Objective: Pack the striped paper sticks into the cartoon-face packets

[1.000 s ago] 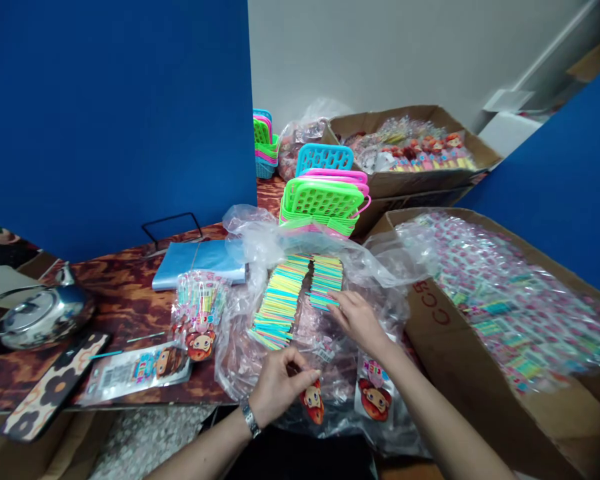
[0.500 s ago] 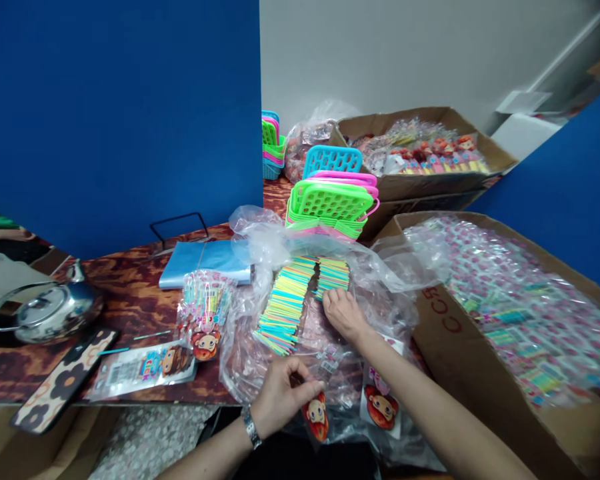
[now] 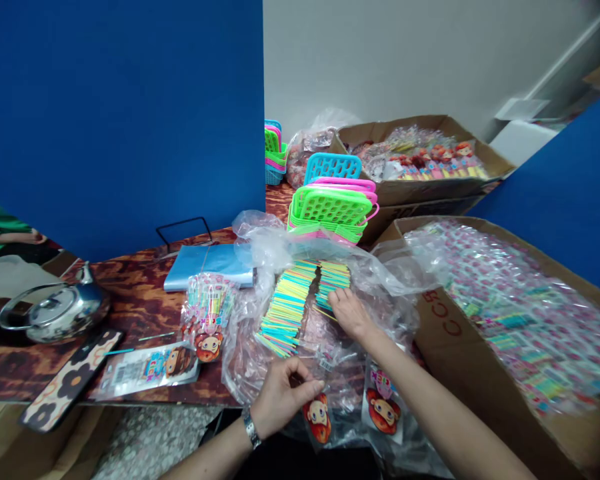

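My left hand pinches a small clear packet printed with a red-haired cartoon face, low in front of me. Thin coloured sticks lie in two rows on crumpled clear plastic: a long left row and a shorter right row. Bent over the near end of the shorter row is my right hand, its fingers closed on sticks. A yellow stick juts out to the left beneath it; how many are held is hidden. Another cartoon packet lies under my right forearm.
Filled packets, a silver packet, a flowered case and a metal kettle sit to the left. Stacked plastic baskets stand behind. A carton of packets is at the right. A person's arm shows far left.
My right hand has shifted slightly right and toward me, and a yellow stick now lies askew beneath it. The left hand keeps its pinch on the packet. The view has shifted slightly.
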Available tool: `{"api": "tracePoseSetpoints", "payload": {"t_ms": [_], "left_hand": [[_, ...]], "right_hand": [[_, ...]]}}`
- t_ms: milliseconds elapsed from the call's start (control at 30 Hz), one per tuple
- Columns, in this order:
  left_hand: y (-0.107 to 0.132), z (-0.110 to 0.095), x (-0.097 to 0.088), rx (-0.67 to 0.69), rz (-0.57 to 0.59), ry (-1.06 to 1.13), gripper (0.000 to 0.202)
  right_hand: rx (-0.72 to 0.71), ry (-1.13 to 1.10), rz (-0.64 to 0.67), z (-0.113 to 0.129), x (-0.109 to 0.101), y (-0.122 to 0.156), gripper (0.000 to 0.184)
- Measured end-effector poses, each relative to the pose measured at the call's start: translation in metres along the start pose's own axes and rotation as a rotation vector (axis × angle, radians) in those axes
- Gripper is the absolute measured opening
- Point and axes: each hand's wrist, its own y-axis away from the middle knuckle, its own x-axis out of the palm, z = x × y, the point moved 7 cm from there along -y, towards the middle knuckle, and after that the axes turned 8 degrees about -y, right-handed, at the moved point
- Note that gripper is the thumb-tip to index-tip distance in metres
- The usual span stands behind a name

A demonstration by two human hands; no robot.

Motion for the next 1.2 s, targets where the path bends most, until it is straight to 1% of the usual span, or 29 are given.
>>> {"api": "tracePoseSetpoints", "payload": {"t_ms": [200,267,367,433,500,533,567,633,700,733,767,867,900,933,1000,1067,1200], "left_hand": [[-0.001,-0.001,-0.003,-0.024,0.003,0.091,0.031],[-0.005,-0.005,-0.010,-0.020,-0.018,0.134,0.032],[-0.016,-0.020,-0.027,0.048,-0.077,0.146,0.031],[-0.027,-0.033,-0.035,0.111,-0.084,0.128,0.031],[-0.037,-0.045,-0.036,0.152,-0.046,0.117,0.032],[-0.041,-0.049,-0.034,0.163,-0.018,0.112,0.032],[-0.044,-0.051,-0.031,0.167,0.012,0.103,0.033],[-0.047,-0.053,-0.027,0.163,0.050,0.086,0.033],[-0.045,-0.051,-0.027,0.156,0.036,0.084,0.032],[-0.043,-0.049,-0.030,0.152,0.011,0.092,0.032],[-0.041,-0.047,-0.033,0.144,-0.021,0.101,0.031],[-0.033,-0.039,-0.041,0.102,-0.104,0.123,0.029],[-0.030,-0.036,-0.042,0.088,-0.120,0.131,0.029],[-0.027,-0.034,-0.042,0.077,-0.130,0.141,0.029],[-0.023,-0.030,-0.038,0.061,-0.136,0.166,0.030],[-0.021,-0.026,-0.033,0.049,-0.123,0.201,0.031],[-0.019,-0.019,-0.022,0.035,-0.073,0.323,0.028]], "right_hand": [[0.062,-0.236,0.006,-0.005,-0.008,0.003,0.018],[0.082,-0.356,0.033,-0.005,-0.008,0.006,0.018],[0.056,-0.547,0.123,0.005,-0.009,0.018,0.028],[0.014,-0.818,0.257,0.020,-0.007,0.030,0.032],[0.007,-1.206,0.405,0.037,-0.005,0.041,0.034],[0.020,-1.394,0.448,0.044,-0.006,0.046,0.036],[0.036,-1.536,0.460,0.049,-0.007,0.048,0.038],[0.040,-1.643,0.415,0.052,-0.010,0.049,0.041],[0.016,-1.608,0.384,0.051,-0.009,0.047,0.039],[0.010,-1.538,0.364,0.047,-0.007,0.045,0.036],[0.018,-1.411,0.321,0.041,-0.005,0.042,0.033],[0.086,-0.905,0.116,0.014,-0.003,0.027,0.022],[0.109,-0.774,0.058,0.007,-0.003,0.022,0.018],[0.128,-0.689,0.019,0.002,-0.003,0.017,0.013],[0.155,-0.637,-0.022,-0.005,-0.001,0.010,0.008],[0.175,-0.603,-0.062,-0.009,-0.002,0.007,0.007],[0.210,-0.606,-0.158,-0.016,-0.013,0.010,0.008]]}}
